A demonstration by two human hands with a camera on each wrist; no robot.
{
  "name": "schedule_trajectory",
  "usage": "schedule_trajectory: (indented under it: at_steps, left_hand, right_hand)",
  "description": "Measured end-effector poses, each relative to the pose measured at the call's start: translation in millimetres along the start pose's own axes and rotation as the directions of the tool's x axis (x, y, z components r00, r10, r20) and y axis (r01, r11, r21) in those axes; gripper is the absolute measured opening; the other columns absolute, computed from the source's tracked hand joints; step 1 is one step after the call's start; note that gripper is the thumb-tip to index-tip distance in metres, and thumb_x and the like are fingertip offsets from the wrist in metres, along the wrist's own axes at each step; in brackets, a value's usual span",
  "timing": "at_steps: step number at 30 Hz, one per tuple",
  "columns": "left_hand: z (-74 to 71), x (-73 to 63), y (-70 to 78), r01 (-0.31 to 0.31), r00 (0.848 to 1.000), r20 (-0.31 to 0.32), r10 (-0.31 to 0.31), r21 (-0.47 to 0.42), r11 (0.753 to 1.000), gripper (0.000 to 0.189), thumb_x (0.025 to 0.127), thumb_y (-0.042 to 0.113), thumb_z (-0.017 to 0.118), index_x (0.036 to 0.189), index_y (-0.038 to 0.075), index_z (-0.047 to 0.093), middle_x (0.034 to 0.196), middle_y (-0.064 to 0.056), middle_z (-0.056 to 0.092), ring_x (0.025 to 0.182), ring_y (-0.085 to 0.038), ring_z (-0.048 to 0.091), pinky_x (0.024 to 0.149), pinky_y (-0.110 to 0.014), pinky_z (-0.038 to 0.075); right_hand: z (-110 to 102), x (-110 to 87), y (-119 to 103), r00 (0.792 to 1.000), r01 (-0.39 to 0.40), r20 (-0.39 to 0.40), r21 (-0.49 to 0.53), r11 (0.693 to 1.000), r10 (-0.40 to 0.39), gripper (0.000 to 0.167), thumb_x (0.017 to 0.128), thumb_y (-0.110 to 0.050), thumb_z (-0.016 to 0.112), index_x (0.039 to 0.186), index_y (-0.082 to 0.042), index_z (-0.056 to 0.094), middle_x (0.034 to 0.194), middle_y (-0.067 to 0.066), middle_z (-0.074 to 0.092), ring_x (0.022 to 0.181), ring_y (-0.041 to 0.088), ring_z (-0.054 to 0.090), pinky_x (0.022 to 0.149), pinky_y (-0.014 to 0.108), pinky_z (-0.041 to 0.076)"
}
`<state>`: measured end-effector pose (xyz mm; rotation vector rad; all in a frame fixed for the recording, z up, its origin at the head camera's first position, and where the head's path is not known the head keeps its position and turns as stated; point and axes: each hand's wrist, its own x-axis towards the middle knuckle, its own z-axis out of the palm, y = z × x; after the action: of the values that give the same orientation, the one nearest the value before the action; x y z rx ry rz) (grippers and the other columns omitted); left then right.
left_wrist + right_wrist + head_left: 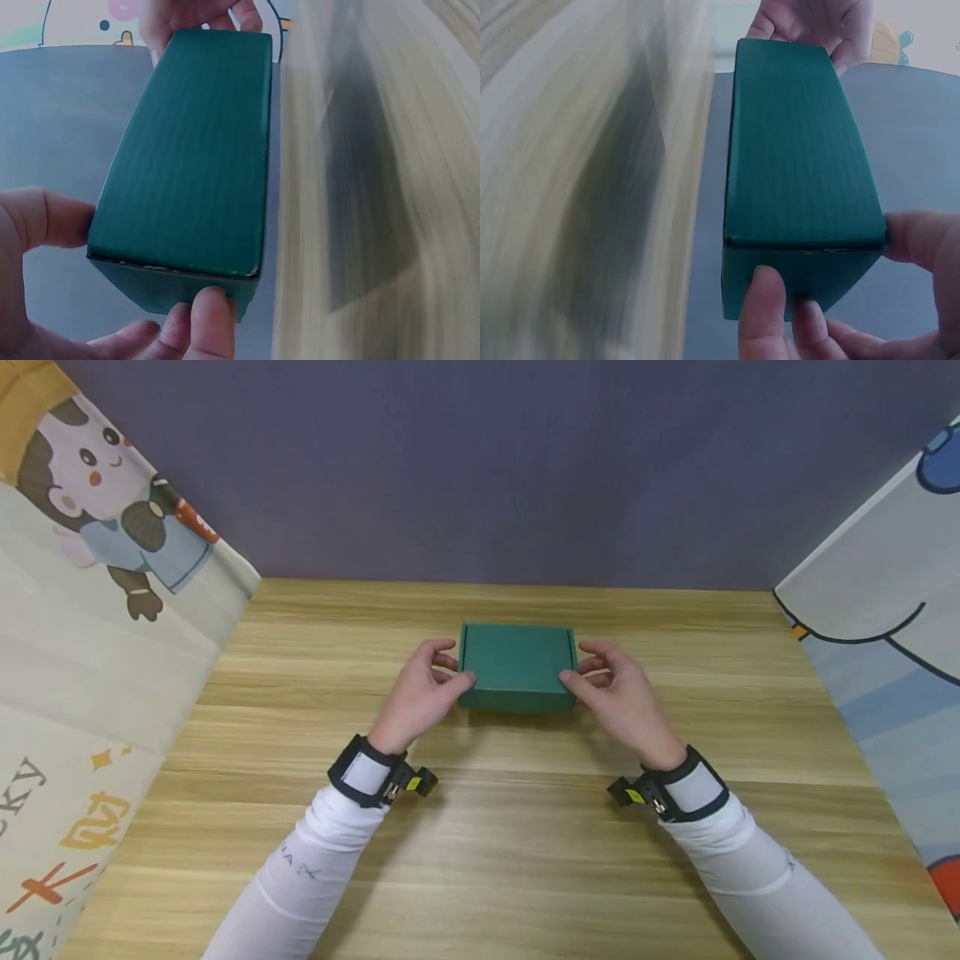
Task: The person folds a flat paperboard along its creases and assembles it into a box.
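A closed green cardboard box (517,658) is held level between the two hands. My left hand (424,687) grips its left end, thumb on the top near the front corner and fingers at the end face. At the opposite end my right hand (617,693) grips in mirror fashion, its thumb on the front right corner. Both wrist views show the box's long front face, and in the left wrist view a thin strip of background appears between the box (195,150) and the table. In the right wrist view, fingertips (765,296) press the end face.
The wood-grain table (495,843) spreads around the box, with a shadow beneath it. A dark grey-blue panel (510,468) stands behind. Printed cartoon sheets flank the left (112,652) and right (877,610) sides. Each wrist wears a strapped camera.
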<state>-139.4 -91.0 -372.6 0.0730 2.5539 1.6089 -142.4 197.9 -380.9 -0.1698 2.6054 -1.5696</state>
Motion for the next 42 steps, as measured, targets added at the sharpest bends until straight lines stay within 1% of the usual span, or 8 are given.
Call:
schedule_trajectory:
  at_steps: [3,6,11,14,21,25,34,42]
  left_hand:
    - [0.9,0.6,-2.4,0.020,0.999,0.038,-0.020,0.018,1.000,0.078,0.097,0.025,0.071,0.163,0.005,0.034,0.130,-0.014,0.058,0.107,-0.029,0.064,0.082,-0.042,0.058]
    - [2.3,2.2,-6.2,0.028,0.998,0.062,-0.030,0.033,0.999,0.083,0.096,0.025,0.072,0.166,0.006,0.030,0.127,-0.014,0.057,0.105,-0.028,0.063,0.080,-0.041,0.057]
    - [5.7,5.9,-14.7,0.015,0.996,0.091,-0.019,0.039,0.999,0.083,0.094,0.022,0.072,0.165,0.006,0.032,0.119,-0.016,0.058,0.100,-0.028,0.061,0.079,-0.038,0.055]
    - [8.3,6.9,-18.5,0.008,0.995,0.103,-0.013,0.045,0.999,0.083,0.093,0.020,0.072,0.165,0.007,0.034,0.118,-0.016,0.058,0.098,-0.028,0.061,0.077,-0.037,0.054]
    - [13.3,8.7,-25.7,0.017,0.992,0.123,-0.026,0.073,0.997,0.083,0.093,0.022,0.073,0.164,0.007,0.034,0.118,-0.016,0.058,0.093,-0.026,0.060,0.071,-0.034,0.051]
    - [15.4,8.6,-28.0,0.027,0.992,0.122,-0.037,0.076,0.997,0.083,0.093,0.021,0.073,0.164,0.006,0.033,0.118,-0.016,0.059,0.094,-0.025,0.059,0.073,-0.034,0.050]
    - [18.4,10.5,-33.8,0.043,0.990,0.133,-0.050,0.060,0.997,0.085,0.092,0.020,0.074,0.165,0.006,0.032,0.119,-0.016,0.058,0.093,-0.025,0.060,0.072,-0.034,0.052]
    - [19.4,12.1,-36.8,0.031,0.991,0.129,-0.040,0.075,0.997,0.084,0.091,0.020,0.073,0.164,0.005,0.034,0.118,-0.017,0.060,0.094,-0.026,0.059,0.074,-0.035,0.051]
  right_hand:
    - [2,0.3,3,0.999,-0.020,0.033,-0.019,1.000,0.021,0.072,0.105,-0.033,0.070,0.161,-0.002,0.038,0.123,0.019,0.059,0.100,0.029,0.069,0.081,0.047,0.062]
    - [4,0.2,6,0.997,-0.030,0.065,-0.025,0.999,0.031,0.076,0.105,-0.031,0.070,0.165,-0.003,0.033,0.121,0.018,0.058,0.095,0.028,0.069,0.077,0.045,0.062]
    - [9,1.5,11,0.995,-0.043,0.090,-0.023,0.999,0.045,0.078,0.104,-0.029,0.070,0.166,-0.005,0.030,0.117,0.017,0.056,0.089,0.027,0.067,0.066,0.033,0.058]
    - [11,2.4,15,0.994,-0.047,0.093,-0.036,0.998,0.050,0.077,0.104,-0.029,0.070,0.166,-0.005,0.032,0.116,0.016,0.057,0.088,0.028,0.066,0.063,0.028,0.055]
    - [15,3.6,22,0.994,-0.054,0.093,-0.082,0.995,0.062,0.078,0.104,-0.031,0.071,0.165,-0.002,0.032,0.116,0.018,0.058,0.088,0.025,0.063,0.064,0.028,0.053]
    - [16,4.7,27,0.995,-0.047,0.088,-0.106,0.993,0.056,0.077,0.104,-0.030,0.071,0.164,0.000,0.033,0.116,0.018,0.059,0.090,0.025,0.063,0.067,0.028,0.053]
    - [20,6.9,35,0.994,-0.053,0.088,-0.106,0.993,0.063,0.077,0.103,-0.029,0.072,0.163,0.000,0.034,0.116,0.019,0.059,0.092,0.027,0.064,0.068,0.028,0.055]
    - [21,7.2,36,0.994,-0.056,0.092,-0.104,0.993,0.066,0.076,0.103,-0.028,0.072,0.163,0.001,0.034,0.117,0.020,0.059,0.094,0.028,0.064,0.069,0.028,0.057]
